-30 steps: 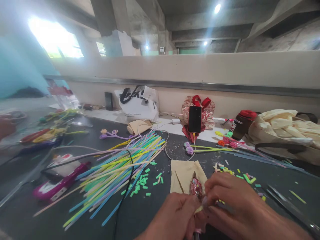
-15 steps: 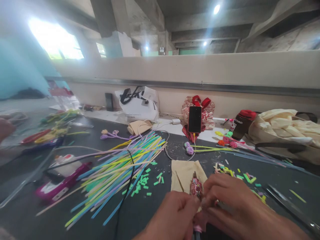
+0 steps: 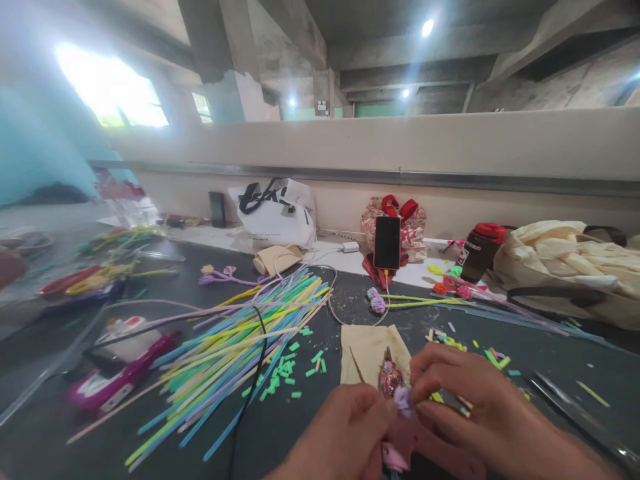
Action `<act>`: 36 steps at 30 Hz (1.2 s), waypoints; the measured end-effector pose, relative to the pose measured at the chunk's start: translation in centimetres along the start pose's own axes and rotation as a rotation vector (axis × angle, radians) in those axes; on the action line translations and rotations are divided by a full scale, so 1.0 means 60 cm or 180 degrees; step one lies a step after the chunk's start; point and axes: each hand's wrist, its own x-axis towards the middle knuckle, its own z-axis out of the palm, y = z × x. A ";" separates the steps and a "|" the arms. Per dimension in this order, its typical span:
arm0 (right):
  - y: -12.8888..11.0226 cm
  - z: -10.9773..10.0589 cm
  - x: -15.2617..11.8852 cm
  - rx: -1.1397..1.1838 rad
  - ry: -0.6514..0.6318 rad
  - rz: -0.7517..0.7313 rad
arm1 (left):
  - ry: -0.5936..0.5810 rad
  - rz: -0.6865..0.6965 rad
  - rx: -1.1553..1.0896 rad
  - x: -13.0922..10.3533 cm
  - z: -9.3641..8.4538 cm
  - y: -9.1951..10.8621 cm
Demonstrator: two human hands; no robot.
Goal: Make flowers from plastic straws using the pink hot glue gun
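Note:
In front of me a small purple flower [image 3: 403, 402] of fuzzy or foamy material sits between my two hands. My left hand [image 3: 345, 427] is closed, its thumb and fingers pinching at the flower's left side. From the right, my right hand [image 3: 470, 400] has curled fingers at the flower's other edge; the fingertips are partly hidden. Just beyond and below lies a pink tool [image 3: 391, 378], shaped like a glue gun, its dark pointed tip facing away. The tip rests over a beige cloth [image 3: 397, 337]. A thin brown stick [image 3: 357, 365] slants across that cloth near my left fingers.
Colourful thin strips [image 3: 250, 340] lie heaped on the left, with green cut bits [image 3: 280, 373] beside them. A phone [image 3: 387, 243] leans against a patterned bag. Scissors-like metal tool [image 3: 570, 407] lies right. Finished-looking flowers [image 3: 377, 301], a magenta device [image 3: 120, 380] and cables surround the work area.
The purple flower now shows between my hands, and the pink tool's handle is more visible. My right hand has shifted slightly right, away from the left. The view has tilted slightly.

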 end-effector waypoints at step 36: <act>0.003 0.045 0.009 0.1225 -0.0237 0.1602 | -0.0023 0.0356 -0.0384 -0.015 -0.002 0.011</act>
